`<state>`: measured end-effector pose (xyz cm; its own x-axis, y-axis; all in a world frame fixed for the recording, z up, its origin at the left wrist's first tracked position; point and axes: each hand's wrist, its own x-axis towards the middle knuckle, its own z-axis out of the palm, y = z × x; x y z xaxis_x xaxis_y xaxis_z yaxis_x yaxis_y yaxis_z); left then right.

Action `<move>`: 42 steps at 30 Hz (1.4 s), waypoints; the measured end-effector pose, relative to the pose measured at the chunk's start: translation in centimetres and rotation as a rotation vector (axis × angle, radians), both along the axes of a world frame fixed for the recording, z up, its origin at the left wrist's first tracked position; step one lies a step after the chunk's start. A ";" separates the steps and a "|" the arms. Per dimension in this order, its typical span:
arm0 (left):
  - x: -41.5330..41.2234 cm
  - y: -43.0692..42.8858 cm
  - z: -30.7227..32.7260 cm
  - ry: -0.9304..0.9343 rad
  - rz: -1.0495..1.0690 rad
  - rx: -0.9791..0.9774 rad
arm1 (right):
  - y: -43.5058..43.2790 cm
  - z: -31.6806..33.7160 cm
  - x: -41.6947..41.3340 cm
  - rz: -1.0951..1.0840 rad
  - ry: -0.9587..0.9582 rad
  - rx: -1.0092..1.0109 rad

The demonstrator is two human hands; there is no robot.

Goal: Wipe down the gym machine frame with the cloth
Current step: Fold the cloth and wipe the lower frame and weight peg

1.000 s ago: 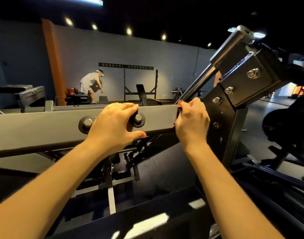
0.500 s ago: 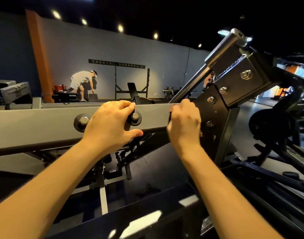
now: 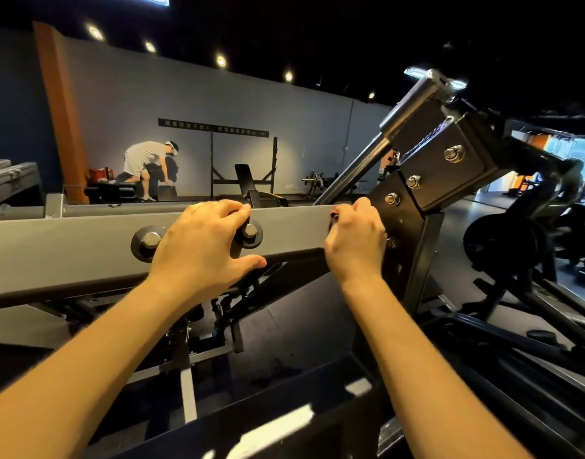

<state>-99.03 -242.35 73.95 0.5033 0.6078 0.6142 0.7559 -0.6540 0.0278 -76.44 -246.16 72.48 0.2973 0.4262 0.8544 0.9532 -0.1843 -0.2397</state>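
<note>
Grey frame beam (image 3: 69,246) near-horizontal, two bolts (image 3: 151,240), black washers (image 3: 136,248); cloth (image 3: 333,222) mostly hidden, dark edge at right end.

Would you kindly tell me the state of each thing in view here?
Left hand: grips the beam, thumb under.
Right hand: curled on a dark cloth, mostly hidden.
Beam: nearly level.
Bolts: in place on the beam.
Chrome bar: tilted.
Far person: bent over.

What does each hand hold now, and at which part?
Left hand grips the grey beam over its top edge. Right hand pinches a dark thing, perhaps the cloth, at the beam's end.
</note>
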 end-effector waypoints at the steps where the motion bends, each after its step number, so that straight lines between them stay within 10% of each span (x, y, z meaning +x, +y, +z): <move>1: 0.1 0.0 0.0 -0.002 0.001 0.004 | -0.1 -0.4 -1.6 0.062 0.025 0.046; 7: -0.1 -0.2 -0.1 -0.001 -0.005 0.020 | -2.4 -2.5 -4.5 0.445 -0.020 -0.034; 12: 0.1 -0.2 -0.3 -0.036 -0.010 0.042 | -7.8 -3.9 1.2 0.200 0.097 -0.202; 27: 8.7 -14.9 -7.9 -0.478 -0.520 -0.381 | -18.7 -4.8 -0.8 0.529 1.030 0.006; 42: 13.6 -15.3 -7.6 -0.680 -0.446 -0.649 | -19.5 -4.9 4.0 0.887 1.053 -0.047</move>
<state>-85.43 -257.63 66.34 0.4333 0.7666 0.4739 0.1421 -0.5774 0.8040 -72.48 -265.67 67.60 0.4048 0.8330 0.3771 0.1289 0.3563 -0.9254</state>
